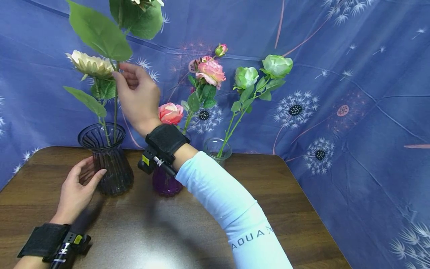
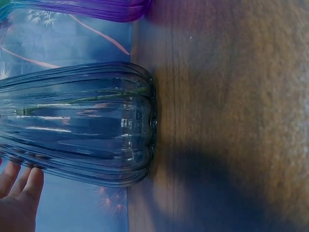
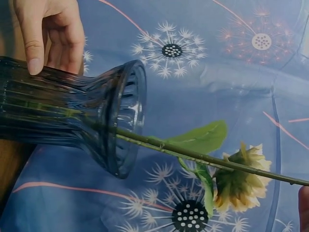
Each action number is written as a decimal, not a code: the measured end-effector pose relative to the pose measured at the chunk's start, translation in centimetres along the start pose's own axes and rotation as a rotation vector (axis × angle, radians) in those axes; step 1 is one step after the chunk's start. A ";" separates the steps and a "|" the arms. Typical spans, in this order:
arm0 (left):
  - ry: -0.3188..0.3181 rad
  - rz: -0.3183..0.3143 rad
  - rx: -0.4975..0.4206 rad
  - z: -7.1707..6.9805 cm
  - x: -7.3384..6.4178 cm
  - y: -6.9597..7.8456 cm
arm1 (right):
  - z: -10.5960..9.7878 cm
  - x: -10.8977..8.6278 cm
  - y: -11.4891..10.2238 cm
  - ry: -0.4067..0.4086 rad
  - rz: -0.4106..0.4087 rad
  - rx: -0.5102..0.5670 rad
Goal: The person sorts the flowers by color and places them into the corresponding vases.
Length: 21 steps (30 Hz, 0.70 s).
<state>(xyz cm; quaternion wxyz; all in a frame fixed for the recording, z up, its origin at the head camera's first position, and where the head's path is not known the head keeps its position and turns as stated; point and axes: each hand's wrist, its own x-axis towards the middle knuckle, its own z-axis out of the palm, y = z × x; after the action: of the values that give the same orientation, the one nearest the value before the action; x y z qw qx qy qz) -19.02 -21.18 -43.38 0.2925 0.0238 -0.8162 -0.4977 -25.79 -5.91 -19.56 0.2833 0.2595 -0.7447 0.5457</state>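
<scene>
Near the top of a tall flower stem (image 1: 116, 101), my right hand (image 1: 139, 93) pinches between thumb and fingers. The stem runs down into a dark fluted glass vase (image 1: 114, 168) standing on the table. Large leaves (image 1: 100, 35) and part of a pale bloom, cut off by the head view's top edge, are above that hand. A cream flower (image 1: 90, 64) on a thinner stem stands in the same vase. My left hand (image 1: 75, 186) rests at the vase's left side, its thumb and loosely extended fingers touching the glass; the right wrist view shows the thumb tip against it.
A purple vase (image 1: 167, 183) with pink roses (image 1: 211, 71) stands to the right, partly behind my right forearm. Beyond it, a clear glass vase (image 1: 218, 147) holds green-white roses (image 1: 277, 66). Blue dandelion-print cloth (image 1: 336, 74) hangs behind the wooden table (image 1: 285, 209).
</scene>
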 end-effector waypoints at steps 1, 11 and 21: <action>0.000 0.000 -0.002 0.0 0.0 0.0 | 0.1 -0.1 0.1 -0.012 0.015 -0.005; -0.008 0.007 0.017 -0.1 0.1 0.1 | 1.4 -0.8 0.9 -0.024 0.037 -0.012; -0.021 0.031 0.005 -0.3 0.1 0.1 | 2.0 -1.9 1.9 -0.087 -0.010 -0.099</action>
<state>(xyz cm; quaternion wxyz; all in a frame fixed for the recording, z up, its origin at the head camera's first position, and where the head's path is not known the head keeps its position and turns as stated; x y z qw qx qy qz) -18.95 -21.38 -43.19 0.2916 0.0066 -0.8206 -0.4914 -26.04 -7.19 -22.71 0.2659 0.2723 -0.7812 0.4948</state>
